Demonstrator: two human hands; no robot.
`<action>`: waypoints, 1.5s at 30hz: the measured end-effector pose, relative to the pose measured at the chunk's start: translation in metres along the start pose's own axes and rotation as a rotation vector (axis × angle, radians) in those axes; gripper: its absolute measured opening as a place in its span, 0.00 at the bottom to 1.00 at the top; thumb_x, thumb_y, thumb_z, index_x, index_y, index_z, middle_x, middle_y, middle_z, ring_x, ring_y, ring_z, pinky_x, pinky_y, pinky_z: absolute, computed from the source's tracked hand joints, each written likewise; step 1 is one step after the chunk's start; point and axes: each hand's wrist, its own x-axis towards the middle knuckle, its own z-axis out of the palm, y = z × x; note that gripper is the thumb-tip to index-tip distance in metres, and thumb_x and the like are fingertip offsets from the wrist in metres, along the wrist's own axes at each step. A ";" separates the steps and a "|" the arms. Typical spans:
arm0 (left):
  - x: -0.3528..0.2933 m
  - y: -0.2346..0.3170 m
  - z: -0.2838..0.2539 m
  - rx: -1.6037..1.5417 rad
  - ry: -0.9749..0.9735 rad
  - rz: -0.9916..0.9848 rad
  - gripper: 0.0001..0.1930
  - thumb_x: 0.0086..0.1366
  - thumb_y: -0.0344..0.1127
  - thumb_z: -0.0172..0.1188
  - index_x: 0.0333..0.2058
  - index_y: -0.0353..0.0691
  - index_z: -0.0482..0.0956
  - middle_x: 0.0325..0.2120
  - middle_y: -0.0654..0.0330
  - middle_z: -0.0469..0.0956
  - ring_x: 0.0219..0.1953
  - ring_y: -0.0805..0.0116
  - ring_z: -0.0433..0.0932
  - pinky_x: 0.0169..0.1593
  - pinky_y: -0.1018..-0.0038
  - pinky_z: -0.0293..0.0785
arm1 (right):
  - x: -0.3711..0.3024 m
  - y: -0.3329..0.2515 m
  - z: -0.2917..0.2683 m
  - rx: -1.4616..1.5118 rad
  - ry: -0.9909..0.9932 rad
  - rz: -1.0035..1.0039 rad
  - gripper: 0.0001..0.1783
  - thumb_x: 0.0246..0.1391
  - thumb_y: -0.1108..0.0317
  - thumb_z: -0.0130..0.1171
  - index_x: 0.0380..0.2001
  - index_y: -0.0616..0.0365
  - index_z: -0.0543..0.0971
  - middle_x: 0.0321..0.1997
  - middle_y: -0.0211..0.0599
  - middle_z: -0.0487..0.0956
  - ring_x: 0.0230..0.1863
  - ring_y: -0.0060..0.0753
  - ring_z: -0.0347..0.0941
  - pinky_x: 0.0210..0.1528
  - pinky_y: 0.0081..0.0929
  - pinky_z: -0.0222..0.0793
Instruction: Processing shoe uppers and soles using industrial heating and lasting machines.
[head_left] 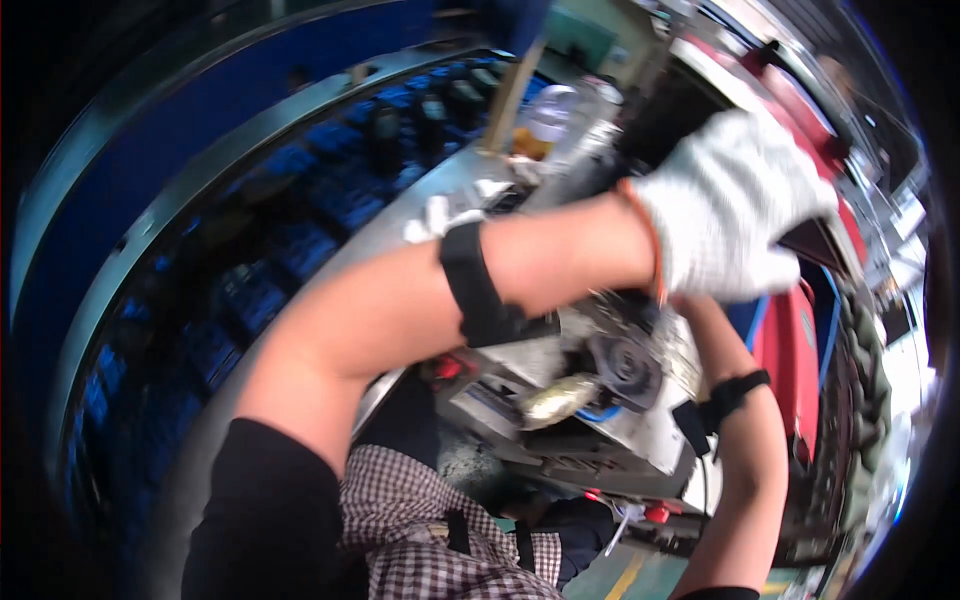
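Note:
My left hand (735, 205), in a white knit glove with an orange cuff edge, reaches across to the upper right. Motion smears its fingers, and they point toward a dark, flat-edged thing (815, 240) beside red panels; I cannot make out whether they hold it. My right forearm (750, 470) rises from the lower right, and its hand is hidden behind the left glove and wrist. Below my left forearm is a metal machine (640, 440) with a round grey part (625, 365). An elongated pale-gold, shiny thing (560, 400) lies next to that part.
A clear bottle (550, 115) with amber contents stands on the metal ledge (385, 240) beyond my left arm, near small white pieces (440, 215). Left of it is a blue-lit area (230, 270) with rows of dark shapes. A red panel (785, 350) stands at the right.

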 end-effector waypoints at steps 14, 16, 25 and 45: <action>-0.154 0.055 -0.091 -1.614 0.548 -1.580 0.31 0.71 0.58 0.62 0.64 0.46 0.70 0.57 0.57 0.78 0.60 0.62 0.75 0.68 0.64 0.70 | -0.116 -0.230 0.195 0.746 0.298 0.117 0.31 0.71 0.49 0.46 0.71 0.50 0.69 0.55 0.39 0.83 0.52 0.36 0.82 0.53 0.43 0.79; -0.145 0.059 -0.117 -1.692 0.851 -1.527 0.29 0.67 0.58 0.65 0.60 0.49 0.72 0.52 0.56 0.80 0.55 0.57 0.80 0.66 0.55 0.72 | -0.112 -0.218 0.213 0.449 0.051 -0.117 0.36 0.72 0.51 0.50 0.75 0.59 0.62 0.74 0.44 0.69 0.72 0.35 0.67 0.71 0.32 0.64; -0.243 -0.065 -0.222 -0.191 0.789 -1.925 0.18 0.53 0.42 0.73 0.40 0.41 0.82 0.37 0.62 0.80 0.36 0.68 0.79 0.41 0.68 0.78 | -0.196 -0.144 0.147 -0.397 0.537 -0.203 0.34 0.72 0.58 0.52 0.73 0.66 0.63 0.75 0.50 0.65 0.75 0.45 0.61 0.76 0.42 0.55; -0.406 -0.125 -0.277 0.667 0.521 -1.643 0.40 0.66 0.49 0.66 0.70 0.33 0.64 0.68 0.41 0.68 0.70 0.47 0.67 0.71 0.61 0.63 | -0.228 -0.094 0.142 -1.055 0.811 -0.054 0.22 0.74 0.59 0.53 0.58 0.66 0.78 0.59 0.49 0.82 0.69 0.53 0.68 0.79 0.49 0.53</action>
